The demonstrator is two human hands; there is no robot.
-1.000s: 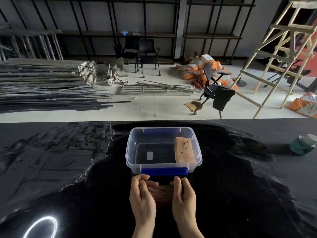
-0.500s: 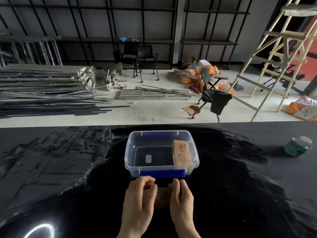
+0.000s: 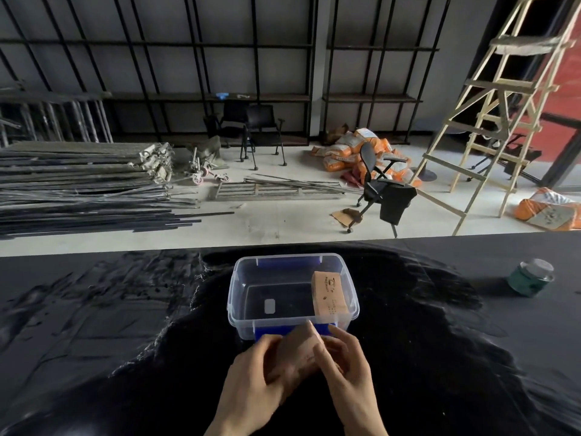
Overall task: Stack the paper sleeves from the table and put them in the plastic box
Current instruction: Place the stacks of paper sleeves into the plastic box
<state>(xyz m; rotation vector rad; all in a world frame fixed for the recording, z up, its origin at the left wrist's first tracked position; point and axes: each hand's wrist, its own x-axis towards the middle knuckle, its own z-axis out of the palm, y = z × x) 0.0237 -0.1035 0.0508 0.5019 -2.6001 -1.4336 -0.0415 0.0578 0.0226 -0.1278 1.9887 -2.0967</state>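
1. Holding a small stack of paper sleeves (image 3: 298, 352) between them, the left hand (image 3: 261, 379) and right hand (image 3: 344, 369) hover just in front of the plastic box (image 3: 292, 294); the fingers (image 3: 323, 354) of both hands are clenched on the stack's sides, which is blurred and partly hidden.
2. Another stack of sleeves (image 3: 328, 292) already stands inside the box against its right wall, leaving the left part of the floor bare.
3. Fanning is the main risk: the sleeves are thin and loose, so easing the squeeze before they sit on the box floor would likely let them slide apart.
4. Catching the near rim or the blue latch (image 3: 294, 330) seems possible, since the stack is held low and close to that wall; it may need to rise first.
5. Knocking over the stack inside could follow from setting the new one down too far right.
6. Pushing on the light box might skid it across the black bench (image 3: 125, 325).
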